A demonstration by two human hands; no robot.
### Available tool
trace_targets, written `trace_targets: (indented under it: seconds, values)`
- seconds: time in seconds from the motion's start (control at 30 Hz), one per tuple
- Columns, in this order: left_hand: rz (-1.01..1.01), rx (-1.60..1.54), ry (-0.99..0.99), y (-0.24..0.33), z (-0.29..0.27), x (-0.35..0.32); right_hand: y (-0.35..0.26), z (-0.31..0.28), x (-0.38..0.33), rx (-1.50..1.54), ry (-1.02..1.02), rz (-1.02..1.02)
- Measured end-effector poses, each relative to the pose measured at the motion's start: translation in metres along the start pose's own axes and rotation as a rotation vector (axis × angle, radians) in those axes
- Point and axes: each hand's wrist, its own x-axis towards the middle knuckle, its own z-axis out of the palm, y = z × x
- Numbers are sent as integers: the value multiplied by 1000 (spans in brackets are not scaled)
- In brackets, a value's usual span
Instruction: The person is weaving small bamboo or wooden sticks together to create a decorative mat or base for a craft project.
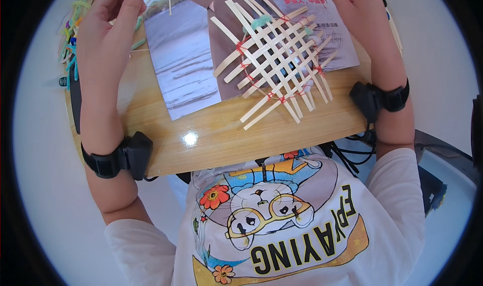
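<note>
The wooden worktop (201, 140) curves toward the person, and a band of its wood shows between its near edge and the printed sheet (186, 75), leaving room to move there. On the sheet's right half sits the woven lattice of pale strips (282, 52), bound with red thread (240, 46) and dotted with green tufts (261, 21); its nearest strip ends jut past the sheet's near edge onto the wood. The left hand (118, 9) is raised by the sheet's left edge, its fingers bent and thumb near the forefinger (whether they pinch something fine, I cannot tell). The right hand (352, 4) is over the sheet's right edge, cut by the view's upper rim, so its grip cannot be told. Both appear apart from the lattice. Along the worktop's far left edge lie coloured fuzzy stems (72, 67), close beside the left forearm.
</note>
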Motion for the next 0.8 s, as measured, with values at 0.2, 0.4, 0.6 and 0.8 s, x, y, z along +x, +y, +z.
trace_targets:
  seconds: [0.2,0.4,0.6,0.8]
  values:
    - [505,684,45,-4,-1,9,45,7,13,-141,-18,28]
    - [-89,410,-335,61,23,-25,25,0,1,276,24,-2]
    - [-59,203,-626,56,36,-34,13,-9,-4,150,-48,-214]
    - [121,-187,-282,73,22,-29,21,-13,-3,444,-34,-35]
